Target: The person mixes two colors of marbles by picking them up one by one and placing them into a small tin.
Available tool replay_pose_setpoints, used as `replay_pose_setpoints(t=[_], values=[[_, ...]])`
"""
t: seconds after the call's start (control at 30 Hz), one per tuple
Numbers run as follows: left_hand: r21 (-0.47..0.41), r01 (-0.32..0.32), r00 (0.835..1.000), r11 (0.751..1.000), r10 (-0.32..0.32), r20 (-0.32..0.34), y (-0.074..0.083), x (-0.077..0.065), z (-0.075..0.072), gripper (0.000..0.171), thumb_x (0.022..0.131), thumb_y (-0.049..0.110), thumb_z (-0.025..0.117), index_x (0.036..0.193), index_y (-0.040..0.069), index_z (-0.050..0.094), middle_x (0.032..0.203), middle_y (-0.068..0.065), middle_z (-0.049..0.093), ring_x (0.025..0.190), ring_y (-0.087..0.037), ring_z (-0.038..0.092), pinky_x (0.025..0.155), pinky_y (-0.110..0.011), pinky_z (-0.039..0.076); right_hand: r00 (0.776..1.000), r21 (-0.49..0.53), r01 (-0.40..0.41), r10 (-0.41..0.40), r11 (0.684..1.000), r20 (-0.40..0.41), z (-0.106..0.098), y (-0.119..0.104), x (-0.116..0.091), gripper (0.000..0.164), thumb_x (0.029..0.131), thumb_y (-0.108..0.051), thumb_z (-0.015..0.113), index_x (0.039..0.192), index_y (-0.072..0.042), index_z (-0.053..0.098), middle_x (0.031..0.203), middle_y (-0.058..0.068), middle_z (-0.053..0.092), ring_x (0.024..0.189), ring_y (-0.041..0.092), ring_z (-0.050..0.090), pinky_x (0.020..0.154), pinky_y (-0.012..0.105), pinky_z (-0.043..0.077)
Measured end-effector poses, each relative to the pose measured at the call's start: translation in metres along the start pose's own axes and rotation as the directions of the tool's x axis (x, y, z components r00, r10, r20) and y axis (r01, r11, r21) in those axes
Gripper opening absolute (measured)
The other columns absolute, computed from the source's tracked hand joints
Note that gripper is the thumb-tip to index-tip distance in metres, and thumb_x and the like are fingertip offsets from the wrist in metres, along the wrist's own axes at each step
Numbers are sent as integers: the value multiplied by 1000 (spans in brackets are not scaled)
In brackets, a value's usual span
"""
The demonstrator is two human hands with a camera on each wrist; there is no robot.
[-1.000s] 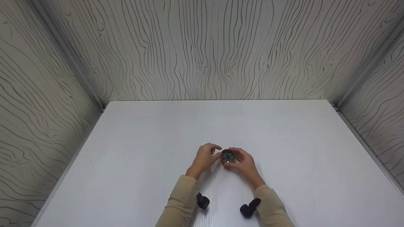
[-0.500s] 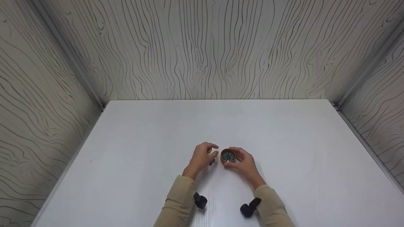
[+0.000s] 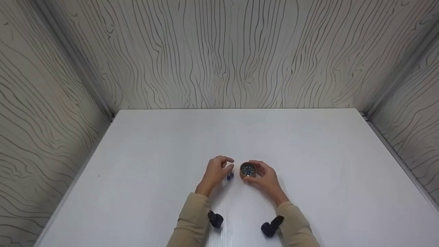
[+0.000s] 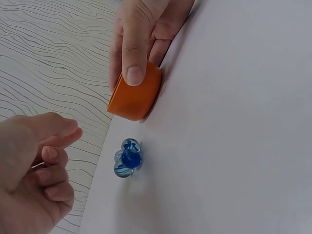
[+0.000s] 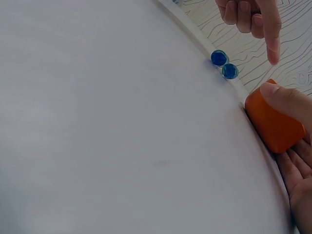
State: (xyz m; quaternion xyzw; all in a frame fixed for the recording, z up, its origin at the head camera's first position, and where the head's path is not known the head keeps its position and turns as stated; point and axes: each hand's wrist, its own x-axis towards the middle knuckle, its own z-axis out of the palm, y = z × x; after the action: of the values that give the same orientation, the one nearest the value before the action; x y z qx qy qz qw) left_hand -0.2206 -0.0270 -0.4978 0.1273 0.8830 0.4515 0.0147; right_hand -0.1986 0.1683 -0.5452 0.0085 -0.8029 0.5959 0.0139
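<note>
My right hand [image 3: 268,179] grips a small orange bowl [image 4: 136,101], thumb on the near side and fingers round the far side. Inside it, shiny blue-green glass marbles [image 3: 248,169] show in the head view. Just left of the bowl, my left hand [image 3: 214,172] hovers with loosely curled fingers and nothing between thumb and forefinger. Several clear-and-blue marbles [image 4: 129,158] lie clustered on the white table [image 4: 224,136] between the left hand and the bowl. From the right wrist, two of these marbles [image 5: 224,64] stand out beyond the bowl.
Wood-grain patterned panels [image 3: 219,55] enclose the table at the back and both sides. A black wrist camera [image 3: 216,219] juts from the left sleeve, and another camera [image 3: 271,226] from the right one.
My left hand has drawn back leftward from the bowl's rim, and blue marbles now show on the table beside its fingers. The right hand and bowl have stayed put.
</note>
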Motion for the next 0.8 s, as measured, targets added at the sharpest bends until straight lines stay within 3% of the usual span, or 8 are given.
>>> replay_pose_setpoints(t=[0.53, 0.8], values=[[-30, 113, 993, 993, -112, 23, -12, 2, 0, 17, 90, 14, 65, 102, 3, 71, 72, 3, 40, 70, -11, 41, 61, -19, 32, 1000, -16, -8, 8, 1000, -10, 0, 0, 0, 60, 70, -12, 84, 124, -3, 60, 130, 18, 60, 129, 35, 54, 107, 41, 42], [-31, 121, 993, 992, -120, 21, -16, 5, 1, 17, 90, 14, 65, 101, 4, 72, 71, 3, 39, 68, -11, 39, 60, -19, 31, 1000, 35, -22, 22, 999, 6, 0, 0, 0, 59, 71, -10, 83, 125, -4, 59, 130, 16, 61, 130, 33, 54, 110, 41, 40]])
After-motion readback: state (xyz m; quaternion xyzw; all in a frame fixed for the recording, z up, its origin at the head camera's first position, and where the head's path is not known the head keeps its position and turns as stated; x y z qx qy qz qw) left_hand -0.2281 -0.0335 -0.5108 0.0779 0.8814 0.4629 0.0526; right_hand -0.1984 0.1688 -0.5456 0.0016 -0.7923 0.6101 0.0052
